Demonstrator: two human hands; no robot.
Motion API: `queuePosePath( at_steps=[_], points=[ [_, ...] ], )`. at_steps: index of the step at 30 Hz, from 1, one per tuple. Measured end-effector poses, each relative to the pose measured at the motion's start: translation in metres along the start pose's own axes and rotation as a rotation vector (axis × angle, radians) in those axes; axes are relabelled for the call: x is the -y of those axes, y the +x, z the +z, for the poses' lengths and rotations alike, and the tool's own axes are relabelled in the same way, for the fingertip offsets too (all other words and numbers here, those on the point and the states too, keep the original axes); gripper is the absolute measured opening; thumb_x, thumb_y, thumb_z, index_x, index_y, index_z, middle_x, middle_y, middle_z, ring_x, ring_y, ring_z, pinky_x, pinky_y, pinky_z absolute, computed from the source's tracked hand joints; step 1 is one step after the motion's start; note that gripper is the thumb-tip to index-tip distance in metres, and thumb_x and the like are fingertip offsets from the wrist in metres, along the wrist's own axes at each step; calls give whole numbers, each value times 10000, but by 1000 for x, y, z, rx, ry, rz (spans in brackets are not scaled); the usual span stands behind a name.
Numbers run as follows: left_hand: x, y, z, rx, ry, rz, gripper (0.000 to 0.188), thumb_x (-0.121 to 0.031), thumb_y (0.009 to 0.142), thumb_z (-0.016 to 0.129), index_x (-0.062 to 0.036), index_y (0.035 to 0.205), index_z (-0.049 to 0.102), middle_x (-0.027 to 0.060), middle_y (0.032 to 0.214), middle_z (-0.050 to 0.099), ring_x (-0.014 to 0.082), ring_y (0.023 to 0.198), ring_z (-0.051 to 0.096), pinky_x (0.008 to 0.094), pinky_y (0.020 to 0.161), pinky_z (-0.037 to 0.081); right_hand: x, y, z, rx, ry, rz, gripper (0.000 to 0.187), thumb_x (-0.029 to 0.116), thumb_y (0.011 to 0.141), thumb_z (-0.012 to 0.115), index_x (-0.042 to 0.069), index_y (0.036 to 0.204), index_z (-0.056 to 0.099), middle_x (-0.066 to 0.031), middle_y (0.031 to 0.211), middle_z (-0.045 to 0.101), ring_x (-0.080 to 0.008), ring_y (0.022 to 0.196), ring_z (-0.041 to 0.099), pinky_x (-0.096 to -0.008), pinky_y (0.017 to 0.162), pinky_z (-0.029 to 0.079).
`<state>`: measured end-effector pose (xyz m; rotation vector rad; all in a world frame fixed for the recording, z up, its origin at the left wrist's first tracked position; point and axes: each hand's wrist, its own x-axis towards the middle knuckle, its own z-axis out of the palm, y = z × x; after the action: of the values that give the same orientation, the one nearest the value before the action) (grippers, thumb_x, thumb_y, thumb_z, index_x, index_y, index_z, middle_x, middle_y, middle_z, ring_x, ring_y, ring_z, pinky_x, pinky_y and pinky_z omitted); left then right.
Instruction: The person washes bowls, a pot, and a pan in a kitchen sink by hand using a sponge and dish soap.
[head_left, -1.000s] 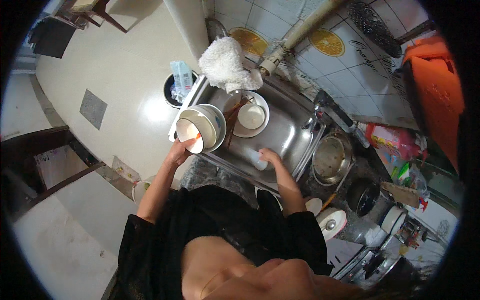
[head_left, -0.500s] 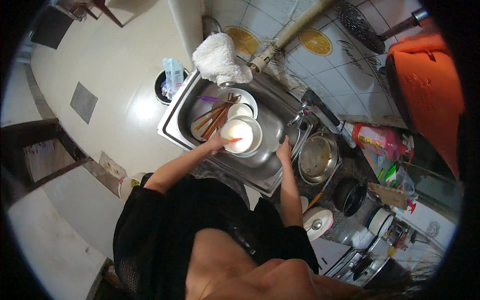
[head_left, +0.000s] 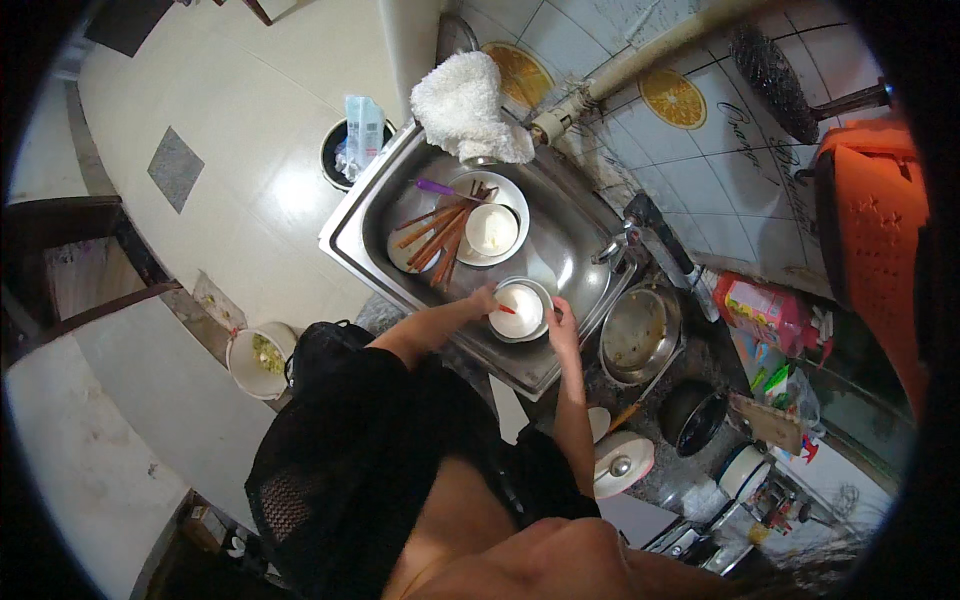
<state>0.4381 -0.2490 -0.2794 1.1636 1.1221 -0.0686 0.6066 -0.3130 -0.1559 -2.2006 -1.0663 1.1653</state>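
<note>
My left hand [head_left: 483, 301] grips the left rim of two nested bowls [head_left: 541, 291] over the near side of the steel sink [head_left: 400, 290]. The inner bowl [head_left: 522, 322] is white, with a small orange-red piece [head_left: 506, 309] at its left side. My right hand [head_left: 563, 325] is closed at the right rim of the same bowls. Farther into the sink, a white bowl [head_left: 492, 231] sits in a larger white dish [head_left: 507, 188]. A bundle of brown chopsticks [head_left: 437, 237] and a purple-handled utensil [head_left: 434, 187] lie beside them, over a white plate [head_left: 403, 243].
A faucet [head_left: 617, 243] stands at the sink's right edge. Beyond it are a metal pan [head_left: 640, 335] and a black pot [head_left: 694, 418]. A white towel [head_left: 462, 102] hangs at the far corner. Bins [head_left: 336, 158] [head_left: 262, 361] stand left on the floor.
The nested bowls have moved nearer and to the right, away from the chopsticks, in my left hand. My right hand has come from the sink's right side to their rim. The view has shifted slightly.
</note>
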Motion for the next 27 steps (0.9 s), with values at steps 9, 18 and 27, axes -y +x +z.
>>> queuePosePath(
  at_steps=[9, 18, 27],
  points=[
    [-25, -26, -18, 224, -45, -26, 464, -260, 636, 657, 40, 960, 516, 117, 803, 565, 173, 685, 538, 305, 512, 445, 115, 17, 4, 38, 189, -342, 265, 133, 796, 489, 63, 1051, 471, -77, 933, 548, -156, 779, 528, -267, 708, 418],
    [-86, -134, -186, -657, 173, 380, 155, -107, 722, 518, -34, 857, 537, 142, 763, 572, 294, 736, 552, 351, 646, 434, 366, 19, -8, -266, -13, -1065, 432, 165, 721, 577, 85, 1120, 435, -148, 1089, 462, -313, 1000, 429, -357, 847, 327],
    [-171, -162, -261, -793, 137, 768, 496, -79, 739, 546, -49, 1171, 305, 178, 1105, 387, 282, 960, 457, 351, 799, 397, 384, 21, 14, -424, -93, -1008, 78, 82, 726, 543, 35, 782, 515, -103, 801, 471, -265, 786, 468, -336, 695, 377]
  ],
)
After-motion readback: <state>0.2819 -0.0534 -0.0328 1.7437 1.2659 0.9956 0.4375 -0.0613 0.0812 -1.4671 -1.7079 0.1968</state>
